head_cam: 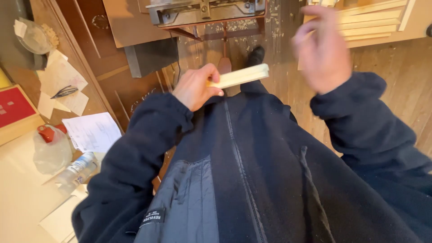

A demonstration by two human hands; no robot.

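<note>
My left hand [196,87] is closed around one end of a short pale wooden piece [240,76], which sticks out to the right at about waist height. Higher up on the right, my right hand [320,48] is blurred by motion; its fingers are apart and it holds nothing. It is nearest a stack of pale wooden slats [366,22] at the top right. Both arms wear dark blue sleeves, and my dark jacket fills the lower middle of the view.
A metal machine part [204,10] sits at the top centre over a sawdust-strewn wooden floor [396,72]. On the left, a workbench [18,198] carries papers [92,131], a plastic jug with a red cap [50,148], a small bottle [77,168] and a red box [13,105].
</note>
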